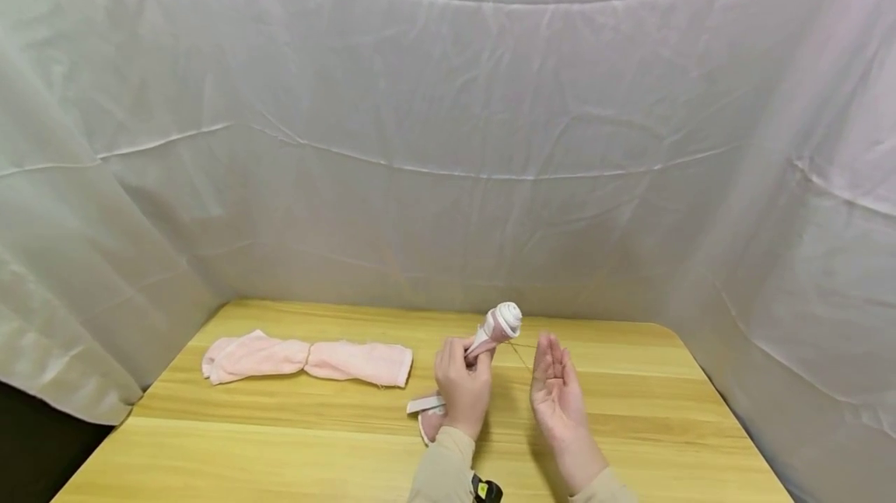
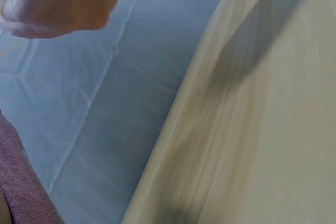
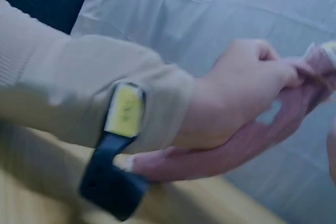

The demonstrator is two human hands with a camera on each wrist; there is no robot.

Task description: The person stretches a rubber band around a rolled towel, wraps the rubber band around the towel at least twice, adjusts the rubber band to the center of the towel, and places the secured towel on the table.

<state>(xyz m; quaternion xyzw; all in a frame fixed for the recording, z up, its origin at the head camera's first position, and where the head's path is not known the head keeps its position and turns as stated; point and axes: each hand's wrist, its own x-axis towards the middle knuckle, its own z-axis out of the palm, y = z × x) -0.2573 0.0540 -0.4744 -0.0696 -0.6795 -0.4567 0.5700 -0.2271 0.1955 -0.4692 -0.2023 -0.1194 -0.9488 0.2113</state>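
Note:
My left hand [image 1: 465,386] grips a rolled mauve-and-white towel [image 1: 502,323] around its middle. The towel's white spiral end points up and away, and its other end [image 1: 432,421] hangs out below the wrist. From the towel a thin yellowish rubber band [image 1: 519,355] stretches across to my right hand [image 1: 560,394], which is held palm-inward with fingers extended and the band at them. The left wrist view has the right hand [image 2: 68,3] at the top left and some mauve towel [image 2: 23,182] below. In the right wrist view the left hand [image 3: 236,98] pinches the towel [image 3: 210,161].
To the left lies a rolled pale pink towel [image 1: 357,363] with a band [image 1: 307,357] cinching its middle. The wooden table [image 1: 280,448] has a rounded far right corner. Grey-white curtains [image 1: 448,137] hang behind and on both sides.

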